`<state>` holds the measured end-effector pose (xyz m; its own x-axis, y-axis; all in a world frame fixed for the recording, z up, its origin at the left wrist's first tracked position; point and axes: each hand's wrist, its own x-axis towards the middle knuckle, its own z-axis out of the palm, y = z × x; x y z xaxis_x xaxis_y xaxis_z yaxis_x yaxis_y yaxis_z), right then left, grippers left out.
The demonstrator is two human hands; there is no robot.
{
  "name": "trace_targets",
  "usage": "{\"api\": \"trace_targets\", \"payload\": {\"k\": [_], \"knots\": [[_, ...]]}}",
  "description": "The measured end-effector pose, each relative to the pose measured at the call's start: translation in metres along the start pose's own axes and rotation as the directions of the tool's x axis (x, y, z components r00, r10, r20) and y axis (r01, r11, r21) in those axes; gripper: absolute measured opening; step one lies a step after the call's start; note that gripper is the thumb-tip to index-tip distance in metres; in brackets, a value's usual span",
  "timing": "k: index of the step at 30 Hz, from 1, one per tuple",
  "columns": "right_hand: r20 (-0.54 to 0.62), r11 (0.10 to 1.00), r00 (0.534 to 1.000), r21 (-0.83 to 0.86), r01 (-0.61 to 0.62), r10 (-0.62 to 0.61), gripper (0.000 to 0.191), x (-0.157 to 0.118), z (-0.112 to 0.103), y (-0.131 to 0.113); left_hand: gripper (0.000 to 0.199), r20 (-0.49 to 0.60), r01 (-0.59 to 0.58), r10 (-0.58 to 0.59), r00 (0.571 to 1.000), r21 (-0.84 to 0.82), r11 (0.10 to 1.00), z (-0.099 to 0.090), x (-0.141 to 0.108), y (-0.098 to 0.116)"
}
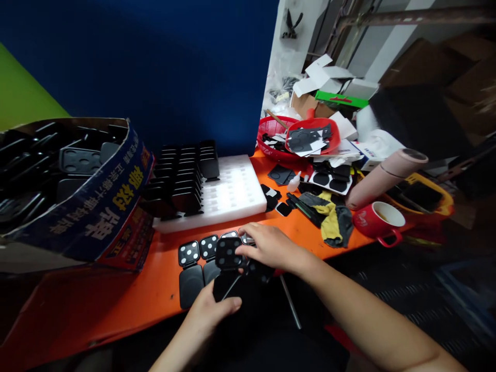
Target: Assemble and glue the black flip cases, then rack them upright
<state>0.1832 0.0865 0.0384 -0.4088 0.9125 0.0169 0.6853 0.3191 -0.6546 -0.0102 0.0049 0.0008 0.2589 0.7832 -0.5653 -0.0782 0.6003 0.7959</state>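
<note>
In the head view, the case (228, 252) is showing at lower centre, its long axis running up the frame. The left hand (211, 307) is gripping its lower half; the right hand (269, 247), half-curled, is touching the dotted half, pinch unclear.

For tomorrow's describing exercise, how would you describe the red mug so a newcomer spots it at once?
Follow the orange table to its right end in the view. There, beside the pink tumbler, sits the red mug. Its looped handle and white inside, holding brownish liquid, set it apart from its neighbours.
</note>
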Motion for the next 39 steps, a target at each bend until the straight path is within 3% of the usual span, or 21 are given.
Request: {"api": "trace_targets", "payload": {"k": [2, 4, 6, 10, 13, 17, 21, 24, 26, 30, 35, 37, 39], "knots": [[-0.02, 0.974, 0.995, 0.205, -0.095, 0.101, 0.028, -0.001, -0.001, 0.01, 0.054, -0.055, 0.008, -0.014, 0.998, -0.102, 0.995, 0.001, -0.002, 0.005], [0.074, 0.877, 0.983, 0.444, -0.183, 0.168, 0.028, -0.004, 0.001, 0.019, 0.059, -0.094, 0.005, -0.019, 0.995, -0.144, 0.99, 0.002, -0.005, 0.01], [0.203, 0.737, 0.967, 0.628, -0.251, 0.157, 0.029, -0.009, 0.006, 0.024, 0.063, -0.096, -0.007, -0.009, 0.995, -0.161, 0.987, 0.002, -0.007, 0.013], [0.281, 0.501, 0.95, 0.808, -0.311, 0.136, 0.031, -0.015, 0.016, 0.024, 0.069, -0.073, -0.019, 0.004, 0.997, -0.199, 0.98, 0.001, -0.011, 0.016], [0.287, 0.45, 0.95, 0.837, -0.311, 0.123, 0.033, -0.015, 0.023, 0.024, 0.07, -0.076, -0.024, 0.008, 0.997, -0.212, 0.977, 0.001, -0.012, 0.014], [0.252, 0.451, 0.946, 0.833, -0.32, 0.206, 0.036, -0.016, 0.03, 0.029, 0.069, -0.098, -0.035, 0.009, 0.995, -0.259, 0.965, 0.007, -0.007, 0.012], [0.126, 0.525, 0.935, 0.799, -0.294, 0.331, 0.037, -0.007, 0.019, 0.035, 0.065, -0.223, -0.125, 0.055, 0.973, -0.318, 0.94, 0.009, 0.002, 0.013], [-0.042, 0.549, 0.863, 0.787, -0.282, 0.503, 0.038, 0.011, -0.002, 0.045, 0.066, -0.292, -0.104, -0.006, 0.956, -0.359, 0.927, 0.0, 0.006, 0.013], [-0.123, 0.574, 0.823, 0.772, -0.272, 0.555, 0.037, 0.027, -0.015, 0.053, 0.064, -0.277, -0.077, -0.032, 0.96, -0.376, 0.924, -0.005, 0.006, 0.013], [-0.197, 0.667, 0.816, 0.691, -0.278, 0.544, 0.033, 0.049, -0.023, 0.07, 0.05, -0.175, -0.039, -0.029, 0.984, -0.372, 0.927, -0.003, 0.004, 0.012], [-0.38, 0.794, 0.751, 0.525, -0.306, 0.54, 0.034, 0.028, -0.008, 0.072, 0.045, -0.109, 0.006, -0.057, 0.992, -0.416, 0.909, 0.005, 0.004, 0.008], [-0.37, 0.834, 0.787, 0.457, -0.309, 0.494, 0.036, 0.008, 0.001, 0.06, 0.036, -0.06, 0.021, -0.052, 0.997, -0.441, 0.897, 0.004, 0.006, 0.007], [-0.26, 0.89, 0.887, 0.363, -0.275, 0.38, 0.037, -0.013, 0.011, 0.04, 0.033, -0.008, 0.04, -0.048, 0.999, -0.427, 0.903, 0.002, 0.008, 0.005]]}}
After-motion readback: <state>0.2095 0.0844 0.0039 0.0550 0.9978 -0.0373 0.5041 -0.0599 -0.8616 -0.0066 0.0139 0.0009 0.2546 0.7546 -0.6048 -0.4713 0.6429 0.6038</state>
